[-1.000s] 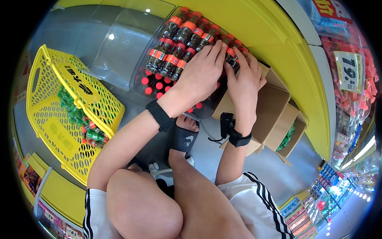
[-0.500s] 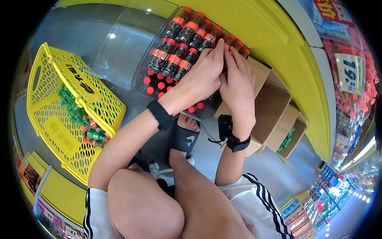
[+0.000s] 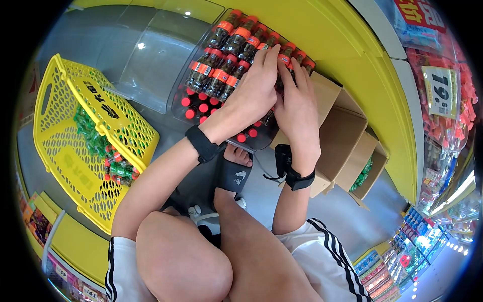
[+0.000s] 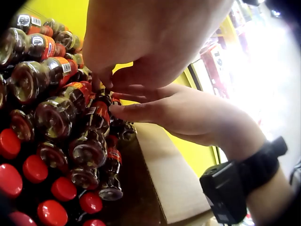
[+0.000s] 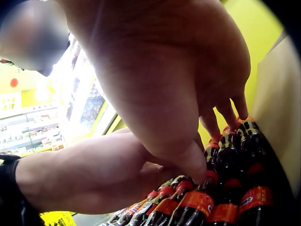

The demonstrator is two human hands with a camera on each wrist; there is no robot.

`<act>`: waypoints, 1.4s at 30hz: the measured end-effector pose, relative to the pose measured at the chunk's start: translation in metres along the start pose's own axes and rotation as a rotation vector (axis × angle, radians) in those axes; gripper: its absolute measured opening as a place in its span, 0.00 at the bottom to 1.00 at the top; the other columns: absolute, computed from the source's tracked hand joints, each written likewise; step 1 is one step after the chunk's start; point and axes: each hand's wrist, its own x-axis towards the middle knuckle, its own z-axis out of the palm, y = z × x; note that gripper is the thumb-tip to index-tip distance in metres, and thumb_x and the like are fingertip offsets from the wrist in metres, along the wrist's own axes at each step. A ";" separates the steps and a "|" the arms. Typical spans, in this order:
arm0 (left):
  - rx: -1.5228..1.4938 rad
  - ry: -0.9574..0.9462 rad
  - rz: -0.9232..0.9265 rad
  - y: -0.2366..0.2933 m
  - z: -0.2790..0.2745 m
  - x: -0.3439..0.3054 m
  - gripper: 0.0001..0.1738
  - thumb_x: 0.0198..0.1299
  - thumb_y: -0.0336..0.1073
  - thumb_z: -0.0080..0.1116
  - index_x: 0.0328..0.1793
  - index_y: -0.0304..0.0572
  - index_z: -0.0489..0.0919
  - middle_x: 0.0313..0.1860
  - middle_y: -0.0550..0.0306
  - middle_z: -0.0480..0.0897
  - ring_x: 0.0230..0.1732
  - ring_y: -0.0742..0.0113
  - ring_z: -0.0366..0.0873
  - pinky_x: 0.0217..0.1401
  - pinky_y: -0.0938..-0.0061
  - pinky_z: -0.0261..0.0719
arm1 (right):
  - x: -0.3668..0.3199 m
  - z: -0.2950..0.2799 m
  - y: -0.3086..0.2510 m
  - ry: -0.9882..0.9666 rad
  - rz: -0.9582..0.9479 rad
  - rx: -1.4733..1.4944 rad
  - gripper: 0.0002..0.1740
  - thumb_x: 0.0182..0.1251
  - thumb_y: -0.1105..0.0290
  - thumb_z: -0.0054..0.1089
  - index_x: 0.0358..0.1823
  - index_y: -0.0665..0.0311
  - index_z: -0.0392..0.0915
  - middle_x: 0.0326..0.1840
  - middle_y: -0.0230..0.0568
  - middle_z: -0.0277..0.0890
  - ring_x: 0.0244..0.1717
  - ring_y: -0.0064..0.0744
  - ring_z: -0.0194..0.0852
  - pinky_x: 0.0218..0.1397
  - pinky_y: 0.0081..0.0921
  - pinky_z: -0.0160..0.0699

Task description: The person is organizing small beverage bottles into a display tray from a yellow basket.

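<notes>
Small dark bottles (image 3: 220, 75) with red caps and orange-red labels lie in rows in a clear plastic bin (image 3: 265, 141). Below these rows, more bottles show red caps (image 3: 190, 114) facing outward. My left hand (image 3: 253, 93) reaches over the right part of the rows, its extended fingers touching the bottles. Close beside it my right hand (image 3: 298, 113) has its fingers extended among the bottles at the bin's right end. The right wrist view shows the right fingers (image 5: 225, 115) resting spread at several bottle tops, with the thumb against a red cap (image 5: 212, 178).
Left stands a yellow basket (image 3: 123, 93) holding green and red-capped packed pieces (image 3: 90, 133). Open cardboard boxes (image 3: 347, 132) stand right of the bin, one with green pieces inside. A yellow shelf panel (image 3: 347, 40) rises behind. My slippered foot (image 3: 235, 171) is below the bin.
My right hand first shifts left towards the left hand, its fingers drawing together over the bottles. Both hands then ease slightly lower, uncovering more of the bottles at the right end.
</notes>
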 end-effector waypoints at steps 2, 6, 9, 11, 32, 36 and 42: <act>0.274 0.020 0.183 0.001 -0.007 0.000 0.39 0.56 0.13 0.58 0.79 0.17 0.71 0.73 0.26 0.75 0.72 0.33 0.75 0.74 0.49 0.81 | -0.001 -0.001 -0.001 -0.004 0.008 0.020 0.35 0.74 0.68 0.71 0.82 0.58 0.75 0.87 0.52 0.67 0.86 0.60 0.65 0.86 0.53 0.70; 0.539 0.088 0.093 0.014 -0.012 -0.003 0.33 0.64 0.17 0.58 0.78 0.25 0.76 0.72 0.33 0.75 0.71 0.36 0.72 0.74 0.51 0.81 | -0.001 -0.003 -0.001 -0.024 0.010 0.046 0.37 0.73 0.68 0.72 0.83 0.58 0.74 0.88 0.52 0.66 0.87 0.61 0.63 0.87 0.52 0.69; 0.692 0.098 0.078 0.005 -0.012 -0.005 0.35 0.59 0.17 0.62 0.77 0.25 0.77 0.69 0.36 0.76 0.70 0.36 0.71 0.74 0.51 0.80 | 0.000 -0.007 -0.001 -0.041 0.012 0.063 0.38 0.73 0.69 0.73 0.83 0.59 0.74 0.88 0.53 0.66 0.88 0.60 0.62 0.88 0.51 0.69; 0.726 0.035 0.087 0.005 -0.015 -0.007 0.39 0.54 0.17 0.64 0.78 0.25 0.76 0.70 0.36 0.77 0.71 0.36 0.72 0.74 0.51 0.79 | 0.000 -0.007 -0.001 -0.040 0.012 0.050 0.38 0.72 0.69 0.73 0.83 0.59 0.74 0.88 0.53 0.66 0.88 0.60 0.62 0.87 0.51 0.69; 0.667 0.198 0.248 0.005 -0.024 0.002 0.30 0.58 0.20 0.64 0.69 0.21 0.75 0.58 0.34 0.83 0.63 0.40 0.80 0.66 0.55 0.82 | 0.015 0.007 -0.021 0.036 -0.013 -0.152 0.36 0.73 0.68 0.72 0.83 0.46 0.77 0.85 0.60 0.70 0.79 0.71 0.72 0.79 0.57 0.78; 0.828 0.139 0.239 -0.002 -0.028 0.007 0.28 0.59 0.24 0.66 0.67 0.20 0.78 0.66 0.31 0.82 0.66 0.42 0.80 0.68 0.59 0.84 | 0.015 0.007 -0.022 0.039 0.004 -0.128 0.37 0.71 0.67 0.73 0.82 0.46 0.78 0.84 0.62 0.71 0.79 0.71 0.72 0.79 0.57 0.78; 0.918 0.128 0.286 -0.008 -0.021 0.002 0.32 0.58 0.25 0.68 0.70 0.19 0.78 0.76 0.29 0.78 0.73 0.39 0.77 0.74 0.58 0.82 | 0.014 0.007 -0.017 0.000 0.023 -0.105 0.37 0.73 0.67 0.70 0.84 0.43 0.76 0.85 0.66 0.70 0.82 0.72 0.70 0.87 0.54 0.70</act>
